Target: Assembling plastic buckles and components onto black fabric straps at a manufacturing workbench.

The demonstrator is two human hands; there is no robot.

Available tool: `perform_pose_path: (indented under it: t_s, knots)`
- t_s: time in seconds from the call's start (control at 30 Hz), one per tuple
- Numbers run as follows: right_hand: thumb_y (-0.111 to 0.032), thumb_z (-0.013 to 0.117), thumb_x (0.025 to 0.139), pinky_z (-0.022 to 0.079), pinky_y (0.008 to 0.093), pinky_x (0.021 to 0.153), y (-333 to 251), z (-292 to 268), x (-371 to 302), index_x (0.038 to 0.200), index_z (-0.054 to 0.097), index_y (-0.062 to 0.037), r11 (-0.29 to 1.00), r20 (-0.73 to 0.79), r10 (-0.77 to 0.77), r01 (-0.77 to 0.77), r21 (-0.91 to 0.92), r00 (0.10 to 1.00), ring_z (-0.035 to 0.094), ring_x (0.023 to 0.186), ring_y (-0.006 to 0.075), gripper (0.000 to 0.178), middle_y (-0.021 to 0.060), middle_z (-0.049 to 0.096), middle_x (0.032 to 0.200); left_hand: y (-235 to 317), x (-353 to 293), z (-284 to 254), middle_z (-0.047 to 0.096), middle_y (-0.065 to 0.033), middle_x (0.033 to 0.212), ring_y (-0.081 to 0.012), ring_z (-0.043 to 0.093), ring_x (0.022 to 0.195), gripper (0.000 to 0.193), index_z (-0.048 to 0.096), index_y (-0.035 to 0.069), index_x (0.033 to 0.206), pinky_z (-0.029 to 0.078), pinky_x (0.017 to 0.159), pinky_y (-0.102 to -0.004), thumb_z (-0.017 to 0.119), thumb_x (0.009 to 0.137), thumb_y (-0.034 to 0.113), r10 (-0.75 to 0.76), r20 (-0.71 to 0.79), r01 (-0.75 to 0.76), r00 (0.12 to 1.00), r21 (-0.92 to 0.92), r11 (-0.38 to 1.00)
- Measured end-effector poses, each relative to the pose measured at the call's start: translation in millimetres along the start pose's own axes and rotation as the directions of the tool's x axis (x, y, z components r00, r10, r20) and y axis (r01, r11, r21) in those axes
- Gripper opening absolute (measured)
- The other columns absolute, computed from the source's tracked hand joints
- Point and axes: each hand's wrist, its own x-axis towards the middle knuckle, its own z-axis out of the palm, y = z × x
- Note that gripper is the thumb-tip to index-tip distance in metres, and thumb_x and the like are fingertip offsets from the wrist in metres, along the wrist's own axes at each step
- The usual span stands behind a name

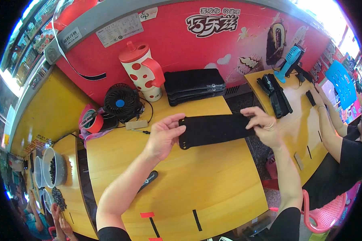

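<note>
A flat black fabric panel [215,130] is stretched out above the wooden table [213,176], with small holes along its left end. My left hand [165,136] pinches that end between thumb and fingers. At the opposite end, my right hand [264,126] grips the upper right corner with bent fingers. A narrow black strap [150,180] with white print lies on the table beside my left forearm, which partly covers it. Behind the panel, several black fabric pieces [195,84] are stacked at the table's back edge.
A spotted tumbler [142,72], a black fan [120,100] and a small screwdriver [140,131] occupy the back left. Red tape [147,215] and a black strip [197,220] mark the front. To the right, another person's arm [330,132] rests at a neighbouring table with a bundled black piece [275,94].
</note>
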Motion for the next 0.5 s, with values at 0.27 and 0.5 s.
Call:
perform_pose_path:
  t_s: [0.27,0.5]
  knots:
    - [0.010,0.053,0.084,0.049,0.0275,0.080,6,17,-1,0.092,0.069,-0.0036,0.872,-0.122,0.448,-0.404,0.277,0.886,0.061,0.091,0.0129,0.023,0.0073,0.065,0.108,5,-1,-5,0.069,-0.0037,0.095,-0.0067,0.062,0.071,0.036,0.056,0.000,0.122,0.044,0.051,-0.0188,0.063,0.086,-0.003,0.099,-0.095,-0.089,0.991,0.111,0.990]
    - [0.006,0.064,0.083,0.045,0.0192,0.067,11,16,32,0.101,0.066,-0.0005,0.891,-0.319,0.283,-0.124,0.437,0.904,0.057,0.076,0.0045,0.019,0.0010,0.064,0.085,24,24,12,0.069,0.0013,0.094,-0.0028,0.060,0.071,0.029,0.063,0.008,0.116,0.040,0.052,-0.0157,0.068,0.087,0.007,0.109,-0.111,-0.117,0.988,-0.070,0.991]
